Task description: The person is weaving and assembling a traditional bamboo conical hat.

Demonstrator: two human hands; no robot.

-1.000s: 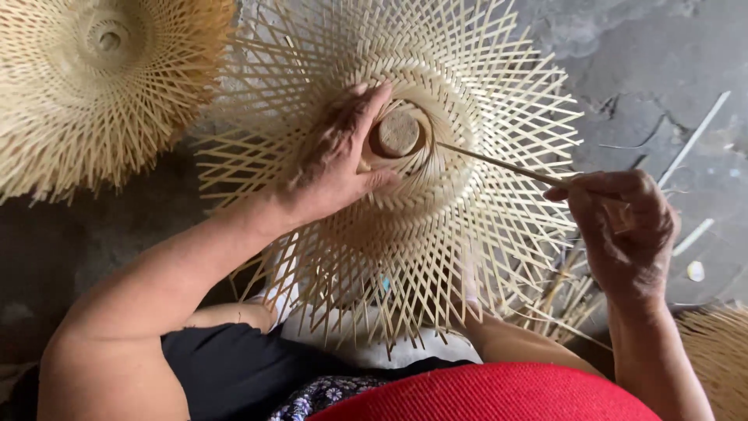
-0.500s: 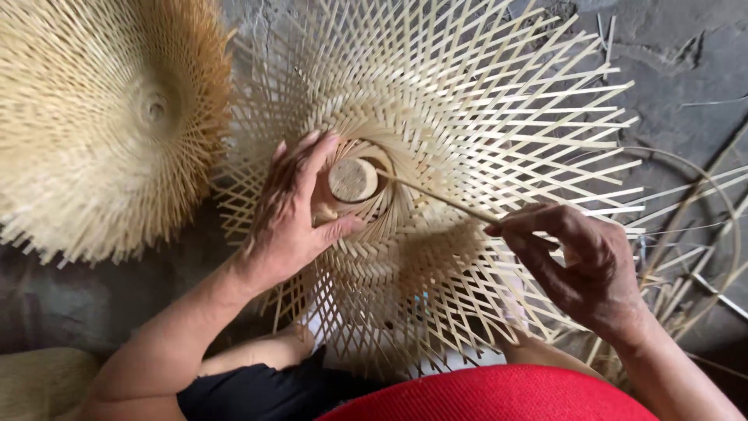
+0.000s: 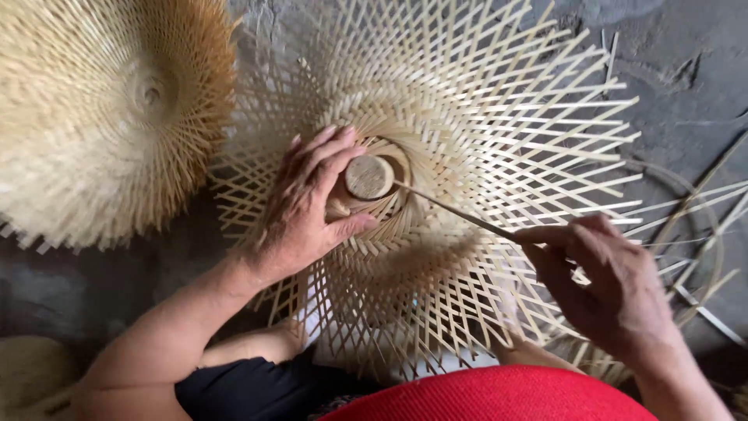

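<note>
A round woven frame of pale bamboo strips [image 3: 499,132] lies in front of me, its loose ends fanning outward. A round wooden peg [image 3: 368,177] stands in its middle. My left hand [image 3: 308,210] rests flat on the weave and curls around the peg, thumb below it. My right hand [image 3: 604,281] pinches the end of a thin bamboo strip [image 3: 456,212] that runs from the peg out to the lower right.
A second, denser woven bamboo piece [image 3: 109,109] lies at the upper left. Loose bamboo strips and a bent hoop [image 3: 693,257] lie on the grey floor [image 3: 686,47] at the right. My red-clad lap [image 3: 499,398] fills the bottom edge.
The view has shifted so the frame sits more to the right. My right hand has drawn the strip lower and closer to me. My left hand stays around the peg.
</note>
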